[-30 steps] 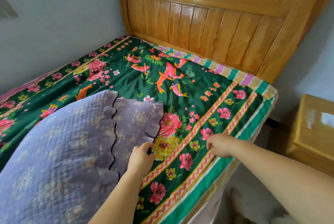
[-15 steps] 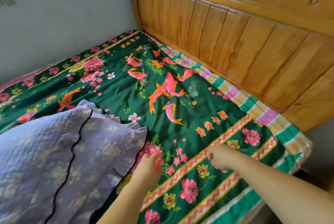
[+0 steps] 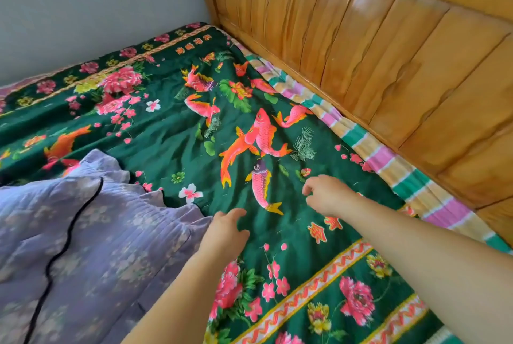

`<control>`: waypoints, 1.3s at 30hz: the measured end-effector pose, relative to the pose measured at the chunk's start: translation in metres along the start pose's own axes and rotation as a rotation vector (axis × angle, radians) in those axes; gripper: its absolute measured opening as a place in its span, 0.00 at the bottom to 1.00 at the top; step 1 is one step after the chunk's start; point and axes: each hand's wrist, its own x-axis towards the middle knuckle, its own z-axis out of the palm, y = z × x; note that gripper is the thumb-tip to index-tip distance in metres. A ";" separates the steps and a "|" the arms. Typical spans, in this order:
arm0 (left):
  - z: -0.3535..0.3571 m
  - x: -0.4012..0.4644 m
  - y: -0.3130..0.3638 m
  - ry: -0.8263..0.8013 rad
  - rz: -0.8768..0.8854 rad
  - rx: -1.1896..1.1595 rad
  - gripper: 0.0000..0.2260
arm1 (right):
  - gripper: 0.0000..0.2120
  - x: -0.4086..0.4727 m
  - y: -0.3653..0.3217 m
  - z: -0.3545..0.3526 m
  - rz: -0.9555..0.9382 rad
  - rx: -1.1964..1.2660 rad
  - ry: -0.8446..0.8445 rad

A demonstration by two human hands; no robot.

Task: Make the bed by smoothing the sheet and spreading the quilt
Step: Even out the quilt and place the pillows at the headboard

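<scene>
While both hands' fingers (image 3: 238, 213) loosely curled, empty, quilt (image 3: 83, 232) corner points headboard-ward (image 3: 388, 38).

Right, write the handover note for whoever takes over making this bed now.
Left hand: open, fingers on the green sheet beside the quilt's edge.
Right hand: fingers loosely curled over the sheet, holding nothing.
The sheet covers the mattress up to the headboard, with creases around the fish print.
The purple quilt lies bunched at the left, not yet spread.
Left to do: finish smoothing, then spread the quilt.
</scene>
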 end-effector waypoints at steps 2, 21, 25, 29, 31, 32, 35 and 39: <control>-0.002 0.030 0.007 0.017 0.014 0.018 0.22 | 0.15 0.037 0.006 -0.003 0.040 -0.011 0.038; 0.007 0.345 0.046 0.510 -0.157 0.074 0.28 | 0.25 0.371 0.051 -0.009 -0.164 -0.340 0.186; 0.010 0.406 0.040 0.509 -0.270 0.127 0.29 | 0.27 0.405 0.093 -0.010 -0.101 -0.307 0.274; 0.023 0.421 0.035 0.546 -0.293 0.213 0.30 | 0.29 0.436 0.080 -0.031 0.023 -0.218 0.265; 0.024 0.419 0.034 0.548 -0.294 0.220 0.31 | 0.29 0.453 0.062 -0.051 0.125 -0.100 0.267; 0.022 0.422 0.033 0.553 -0.293 0.221 0.31 | 0.29 0.462 0.045 -0.061 0.140 -0.055 0.335; 0.026 0.420 0.029 0.586 -0.274 0.217 0.36 | 0.26 0.467 -0.016 -0.058 -0.197 -0.136 0.628; 0.026 0.423 0.029 0.632 -0.243 0.202 0.34 | 0.25 0.501 -0.042 -0.042 -0.486 -0.362 0.311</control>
